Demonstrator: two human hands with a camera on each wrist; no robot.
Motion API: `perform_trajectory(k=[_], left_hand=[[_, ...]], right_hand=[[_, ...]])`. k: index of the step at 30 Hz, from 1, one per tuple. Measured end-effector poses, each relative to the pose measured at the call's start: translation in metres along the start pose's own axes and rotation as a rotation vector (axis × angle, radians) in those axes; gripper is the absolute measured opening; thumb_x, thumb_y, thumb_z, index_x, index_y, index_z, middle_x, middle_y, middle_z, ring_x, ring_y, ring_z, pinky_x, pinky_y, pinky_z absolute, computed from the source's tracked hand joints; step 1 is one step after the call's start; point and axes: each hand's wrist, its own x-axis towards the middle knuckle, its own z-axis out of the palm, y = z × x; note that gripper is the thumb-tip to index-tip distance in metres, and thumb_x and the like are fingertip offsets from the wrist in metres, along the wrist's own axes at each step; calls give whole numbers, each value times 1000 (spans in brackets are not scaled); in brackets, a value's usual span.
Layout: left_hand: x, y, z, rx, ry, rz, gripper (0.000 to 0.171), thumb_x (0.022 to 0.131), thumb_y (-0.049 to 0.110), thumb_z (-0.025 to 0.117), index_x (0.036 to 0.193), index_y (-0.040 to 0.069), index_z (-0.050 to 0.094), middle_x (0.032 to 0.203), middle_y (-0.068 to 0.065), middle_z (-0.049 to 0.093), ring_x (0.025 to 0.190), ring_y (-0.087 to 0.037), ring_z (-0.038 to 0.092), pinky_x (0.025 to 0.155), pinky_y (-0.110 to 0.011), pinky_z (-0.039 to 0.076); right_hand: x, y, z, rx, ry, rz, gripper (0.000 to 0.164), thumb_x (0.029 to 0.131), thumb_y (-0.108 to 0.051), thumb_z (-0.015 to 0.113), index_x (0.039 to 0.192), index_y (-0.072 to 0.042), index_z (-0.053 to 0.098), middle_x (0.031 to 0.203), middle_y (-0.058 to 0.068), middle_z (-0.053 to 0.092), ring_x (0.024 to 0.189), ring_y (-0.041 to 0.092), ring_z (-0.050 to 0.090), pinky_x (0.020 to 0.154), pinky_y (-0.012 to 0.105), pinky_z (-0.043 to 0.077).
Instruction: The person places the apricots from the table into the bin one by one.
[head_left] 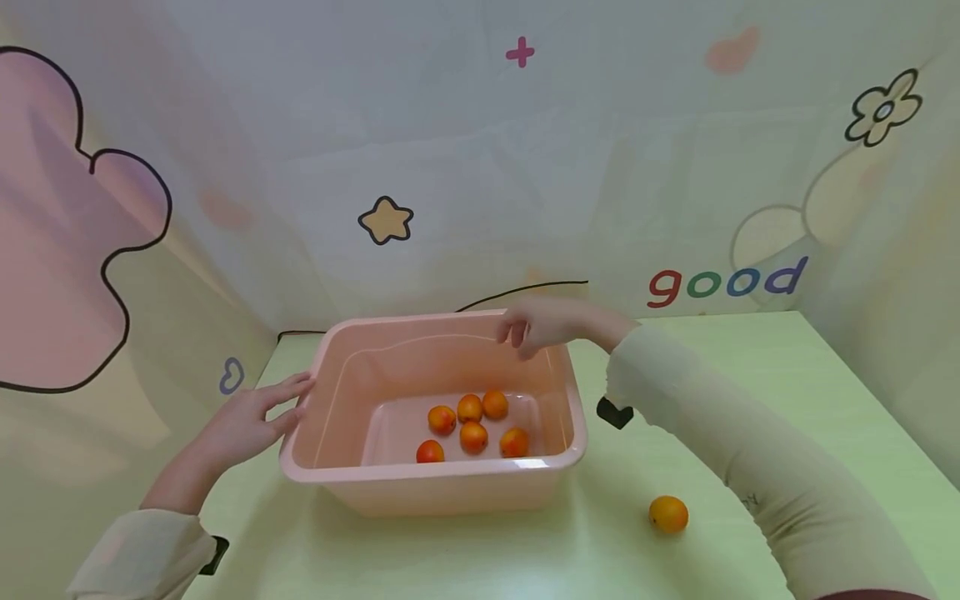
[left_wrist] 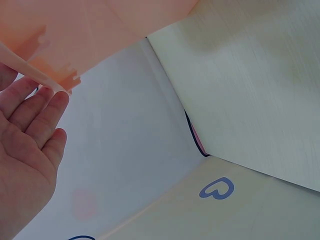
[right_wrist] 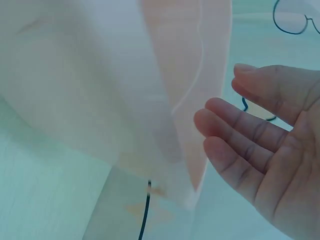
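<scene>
A pink plastic basin (head_left: 435,492) stands on the table with several small round orange-red fruits (head_left: 472,437) on its floor. At the basin's left rim is my left hand (head_left: 243,425), touching it with fairly straight fingers; in the left wrist view, fingertips (left_wrist: 60,100) lie against the underside of that rim. My right hand (head_left: 543,325) hovers over the far right corner of the basin, fingers loosely bent and pointing down. The right wrist view shows nothing between thumb and fingers of this hand, close to the basin rim (right_wrist: 215,65).
One more orange fruit (head_left: 668,514) lies on the pale green table (head_left: 720,450), right of the basin and below my right forearm. A printed cloth backdrop (head_left: 480,167) rises behind the table and along both sides.
</scene>
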Motion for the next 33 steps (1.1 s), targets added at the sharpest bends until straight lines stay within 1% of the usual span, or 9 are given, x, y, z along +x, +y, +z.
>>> perform_trajectory(k=[4, 11, 15, 19, 22, 28, 33], left_hand=[[0, 0, 0, -7, 4, 7, 49, 88, 29, 54, 130, 7, 44, 137, -12, 40, 118, -39, 42, 87, -55, 39], [0, -1, 1, 7, 26, 30, 46, 87, 25, 55, 128, 5, 46, 135, -13, 43, 116, -39, 45, 85, -52, 40], [0, 0, 1, 7, 24, 30, 46, 87, 25, 54, 128, 4, 46, 135, -13, 42, 116, -39, 45, 86, -53, 40], [0, 1, 1, 11, 21, 28, 46, 88, 24, 54, 129, 4, 46, 135, -13, 42, 115, -39, 45, 85, -53, 40], [0, 0, 1, 15, 23, 32, 46, 87, 23, 55, 128, 4, 46, 134, -13, 43, 114, -39, 46, 84, -52, 41], [0, 0, 1, 8, 18, 31, 45, 87, 21, 54, 128, 4, 46, 135, -14, 42, 115, -39, 46, 85, -52, 41], [0, 0, 1, 9, 20, 31, 45, 88, 21, 54, 128, 4, 46, 134, -14, 42, 116, -40, 44, 86, -53, 39]], right_hand=[[-18, 13, -1, 56, 50, -25, 30, 80, -11, 58, 110, -9, 58, 103, 11, 59, 92, 21, 56, 79, 33, 49], [-47, 34, 1, 169, 109, -33, 31, 81, -12, 60, 111, -7, 57, 96, 7, 59, 85, 19, 58, 73, 29, 50], [-62, 42, 4, 169, 145, -47, 30, 79, -12, 63, 109, -7, 58, 95, 7, 59, 81, 18, 58, 70, 28, 51], [-75, 50, 11, 148, 177, -15, 32, 78, -13, 65, 108, -8, 58, 96, 6, 59, 82, 17, 57, 69, 28, 51], [-84, 56, 17, 145, 175, 29, 35, 77, -16, 66, 110, -9, 57, 98, 5, 59, 85, 17, 57, 70, 28, 51], [-99, 71, 32, 170, 131, 98, 39, 78, -21, 65, 113, -10, 53, 105, 6, 57, 90, 18, 55, 72, 30, 50], [-106, 84, 49, 210, 90, 132, 38, 76, -20, 67, 110, -10, 52, 101, 7, 56, 86, 18, 54, 71, 30, 50]])
